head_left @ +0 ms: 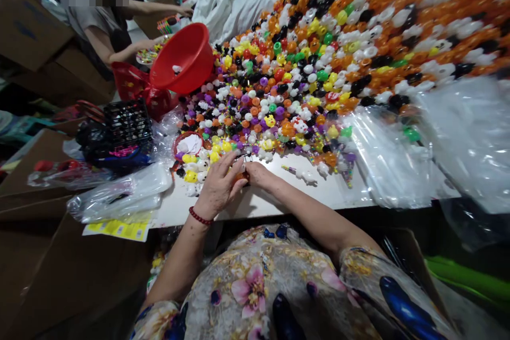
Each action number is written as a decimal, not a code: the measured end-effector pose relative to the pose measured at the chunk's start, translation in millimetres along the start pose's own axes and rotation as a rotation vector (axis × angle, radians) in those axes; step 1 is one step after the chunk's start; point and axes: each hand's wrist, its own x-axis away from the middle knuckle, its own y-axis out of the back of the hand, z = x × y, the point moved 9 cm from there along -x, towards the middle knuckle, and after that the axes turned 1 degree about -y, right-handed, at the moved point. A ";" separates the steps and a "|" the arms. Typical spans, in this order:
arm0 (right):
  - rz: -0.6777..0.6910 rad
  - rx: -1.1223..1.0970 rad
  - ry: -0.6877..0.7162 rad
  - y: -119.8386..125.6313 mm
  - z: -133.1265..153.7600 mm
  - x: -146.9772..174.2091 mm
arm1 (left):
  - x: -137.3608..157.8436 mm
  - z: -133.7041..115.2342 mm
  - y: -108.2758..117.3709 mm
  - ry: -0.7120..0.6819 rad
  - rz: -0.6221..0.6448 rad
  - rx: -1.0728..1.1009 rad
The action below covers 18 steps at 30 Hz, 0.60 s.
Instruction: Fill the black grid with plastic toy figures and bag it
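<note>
Toy pile (287, 90): just beyond my hands; a dropped piece might get lost there.
White table (338, 187): under my hands.
My left hand (219, 179): closed around an orange piece (241, 176).
My right hand (258, 174): beside it; fingers hidden, grip I can't tell.
Orange piece: between my hands; loosened fingers could drop it; direction, long axis hidden.

"What's left of the left hand (219, 178)?"
"A yellow sheet (119, 229); farther out, a cardboard box (19, 180);"
"And ahead of it?"
"A tilted red basin (187, 53); white sheeting (239, 0) beyond."
</note>
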 end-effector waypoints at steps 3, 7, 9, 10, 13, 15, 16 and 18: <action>-0.053 0.044 0.034 4.5 3.0 12.9 | -5.6 -2.6 -10.0 -0.017 0.072 -0.049; -0.220 0.279 0.125 39.9 6.5 56.7 | -5.0 -0.8 -15.1 0.000 0.094 -0.043; -0.237 0.484 0.058 61.9 -2.7 79.4 | -3.4 -0.8 -13.8 -0.006 0.080 -0.030; -0.222 0.580 -0.006 72.5 -10.1 88.5 | -2.8 -1.3 -12.9 -0.013 0.072 -0.028; -0.104 0.749 -0.213 94.1 -33.5 106.5 | -1.7 -2.2 -10.7 -0.023 0.045 -0.039; -0.018 0.758 -0.305 97.3 -45.0 111.8 | -1.1 -1.7 -10.9 -0.014 0.043 -0.038; 0.010 0.741 -0.327 96.3 -48.8 112.8 | -0.7 -1.6 -11.1 -0.011 0.045 -0.033; 0.018 0.691 -0.323 92.6 -53.1 112.4 | 0.4 -1.5 -10.9 -0.009 0.050 -0.022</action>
